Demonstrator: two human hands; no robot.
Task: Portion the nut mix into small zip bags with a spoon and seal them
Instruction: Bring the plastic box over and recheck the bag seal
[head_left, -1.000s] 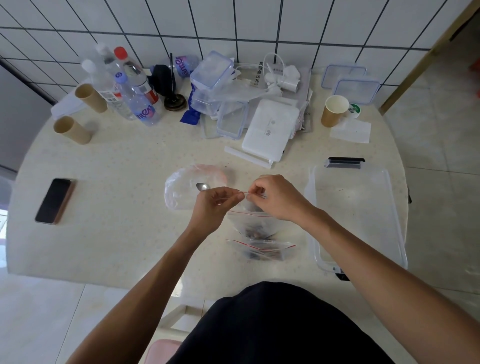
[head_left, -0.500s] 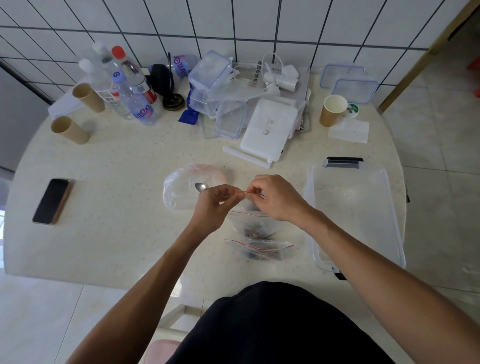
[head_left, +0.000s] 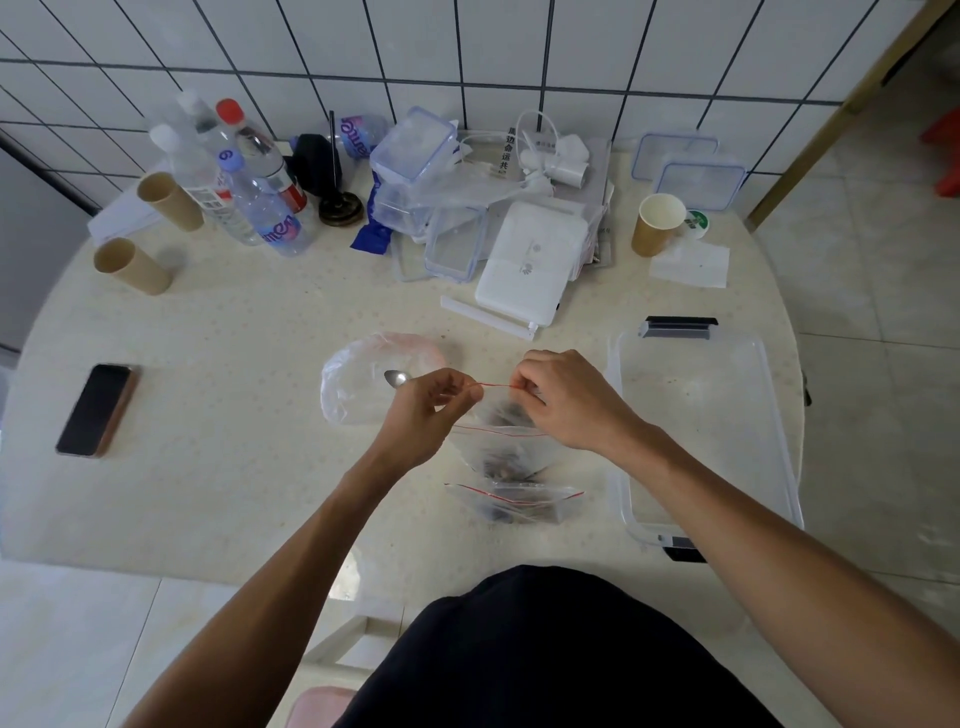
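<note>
A small clear zip bag (head_left: 496, 410) with a red zip strip hangs between my hands above the table, dark nuts showing inside it. My left hand (head_left: 426, 410) pinches the strip's left end and my right hand (head_left: 566, 400) pinches its right end. A metal spoon (head_left: 397, 378) pokes out past my left hand; whether that hand holds it is hidden. Below lie two more zip bags with nuts, one (head_left: 498, 452) under the held bag and one (head_left: 519, 501) nearer to me. A large crumpled clear bag (head_left: 363, 374) lies left of the hands.
A clear plastic bin (head_left: 701, 431) stands at the right. A phone (head_left: 96, 408) lies at the left. At the back are bottles (head_left: 260, 208), cardboard tubes (head_left: 132, 265), plastic containers (head_left: 415, 171), a white box (head_left: 524, 262) and a paper cup (head_left: 657, 223). The table's front edge is near my body.
Both hands stay pinched on the zip strip at nearly the same spot; the view has shifted slightly. Nothing else has visibly moved.
</note>
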